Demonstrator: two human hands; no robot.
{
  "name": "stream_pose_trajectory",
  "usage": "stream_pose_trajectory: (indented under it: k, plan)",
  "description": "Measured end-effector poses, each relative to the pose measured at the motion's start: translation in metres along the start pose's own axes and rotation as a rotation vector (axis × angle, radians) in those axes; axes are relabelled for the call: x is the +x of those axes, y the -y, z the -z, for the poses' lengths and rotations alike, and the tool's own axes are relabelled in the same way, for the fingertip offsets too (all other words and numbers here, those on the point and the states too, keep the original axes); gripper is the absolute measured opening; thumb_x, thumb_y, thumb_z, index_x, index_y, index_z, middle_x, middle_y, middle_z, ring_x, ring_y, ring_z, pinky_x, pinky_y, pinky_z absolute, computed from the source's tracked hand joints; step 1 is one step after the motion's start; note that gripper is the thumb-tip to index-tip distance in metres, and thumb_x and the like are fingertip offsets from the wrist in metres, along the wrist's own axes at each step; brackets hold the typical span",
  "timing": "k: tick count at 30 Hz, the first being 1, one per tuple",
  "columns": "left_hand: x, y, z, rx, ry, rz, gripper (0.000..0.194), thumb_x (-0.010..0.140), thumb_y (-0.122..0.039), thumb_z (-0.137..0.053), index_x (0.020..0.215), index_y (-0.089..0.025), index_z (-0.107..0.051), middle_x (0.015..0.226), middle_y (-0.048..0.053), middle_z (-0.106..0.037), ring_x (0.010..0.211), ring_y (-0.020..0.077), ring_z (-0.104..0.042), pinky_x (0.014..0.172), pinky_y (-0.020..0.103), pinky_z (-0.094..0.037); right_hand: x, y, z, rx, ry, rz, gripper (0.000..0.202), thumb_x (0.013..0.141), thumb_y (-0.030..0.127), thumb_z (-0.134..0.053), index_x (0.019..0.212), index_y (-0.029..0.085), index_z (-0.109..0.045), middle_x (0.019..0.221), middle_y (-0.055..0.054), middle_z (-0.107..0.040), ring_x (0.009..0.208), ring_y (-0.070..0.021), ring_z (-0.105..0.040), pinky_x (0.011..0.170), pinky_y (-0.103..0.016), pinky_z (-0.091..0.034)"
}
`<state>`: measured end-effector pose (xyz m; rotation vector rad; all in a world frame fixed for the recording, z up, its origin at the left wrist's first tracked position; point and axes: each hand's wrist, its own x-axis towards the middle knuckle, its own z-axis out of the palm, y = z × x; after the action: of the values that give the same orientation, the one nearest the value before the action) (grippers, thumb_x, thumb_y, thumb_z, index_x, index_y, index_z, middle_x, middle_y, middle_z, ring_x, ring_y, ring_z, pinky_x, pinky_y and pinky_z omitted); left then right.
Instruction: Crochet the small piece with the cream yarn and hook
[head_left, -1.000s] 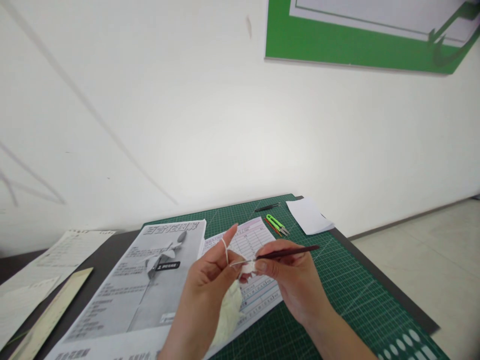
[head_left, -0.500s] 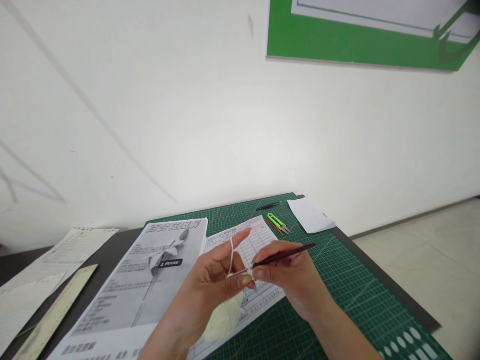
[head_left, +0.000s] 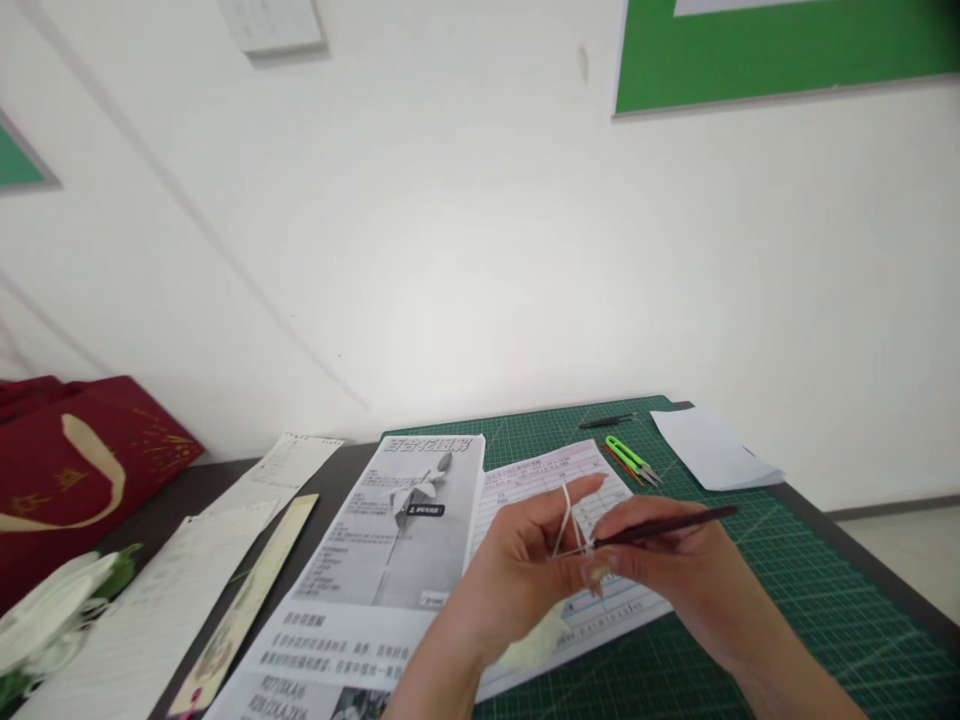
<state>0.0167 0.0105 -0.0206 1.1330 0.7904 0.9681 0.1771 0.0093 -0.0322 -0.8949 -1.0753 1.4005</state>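
Observation:
A dark, slim crochet hook [head_left: 671,523] is gripped between the thumb and fingers of my right hand [head_left: 671,560], its tip at the left hand's fingertips. White yarn [head_left: 568,515] loops over the raised index finger of my left hand [head_left: 525,560] and runs down to a small white piece pinched by thumb and fingers. The hands meet at the fingertips. Below them a pale yellow yarn ball [head_left: 536,642] lies partly hidden by the left hand, on a printed form [head_left: 517,490].
A green cutting mat [head_left: 787,590] lies under the hands. Behind them are green snips [head_left: 631,458], black tweezers [head_left: 604,421] and white paper [head_left: 712,447]. Leftward are a printed flower sheet [head_left: 420,540], a ruler [head_left: 251,600], handwritten sheets [head_left: 180,590], a white flower [head_left: 56,610] and a red bag [head_left: 82,460].
The view has swung left, so the hands and mat appear farther right and the red bag and white flower have come into view. Both hands keep their hold on yarn and hook.

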Motion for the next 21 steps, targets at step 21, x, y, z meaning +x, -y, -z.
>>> stream_pose_trajectory:
  k: [21]
  plan:
    - [0.0033,0.0041,0.0035,0.189,-0.020,-0.079,0.076,0.068,-0.028,-0.080,0.137,-0.019,-0.050,0.062,-0.005,-0.051,0.060,0.0131,-0.044,0.062,0.030,-0.035,0.0028,-0.0012,-0.0006,-0.044,-0.028,0.024,0.014,0.055,0.018,-0.086,0.064,0.021,-0.076,0.061,0.000,-0.071,0.059,-0.0130,-0.064,0.055,-0.020,-0.050]
